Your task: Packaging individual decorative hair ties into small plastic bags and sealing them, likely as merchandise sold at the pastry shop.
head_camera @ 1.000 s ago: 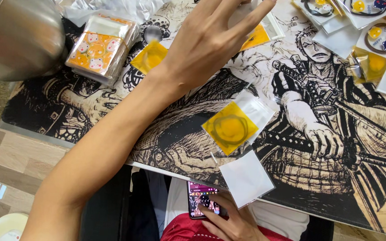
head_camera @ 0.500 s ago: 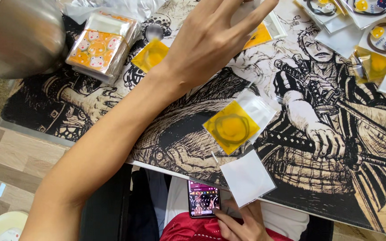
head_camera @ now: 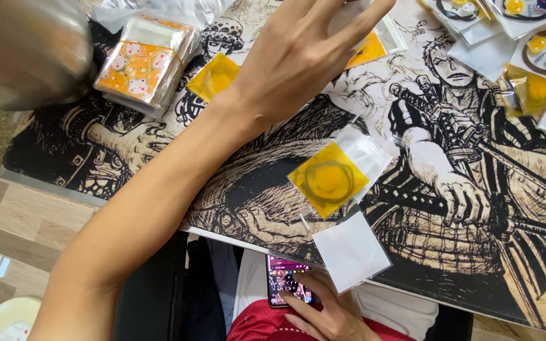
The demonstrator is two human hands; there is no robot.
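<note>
Two hands are in my view. My left hand (head_camera: 304,57) reaches far across the tabletop (head_camera: 52,161), fingers spread and holding nothing, its fingertips over a yellow card in a clear sleeve (head_camera: 368,49) at the far edge; I cannot tell whether they touch it. My right hand (head_camera: 327,312) is down at the near edge, below the tabletop, with fingers loosely curled on the screen of a phone (head_camera: 282,284) that rests on my lap.

Between the two hands, near the middle of the black-and-white illustrated mat (head_camera: 462,208), lies a clear bag with a yellow card and a dark ring (head_camera: 330,180). Just nearer to me, a white square card (head_camera: 350,251) overhangs the near edge of the mat.

To the left of my left forearm sits another yellow bagged card (head_camera: 213,76), and further left a banded stack of orange patterned packets (head_camera: 143,63). A steel cup (head_camera: 26,53) fills the far left corner. More bagged rings (head_camera: 538,57) are scattered at the far right.
</note>
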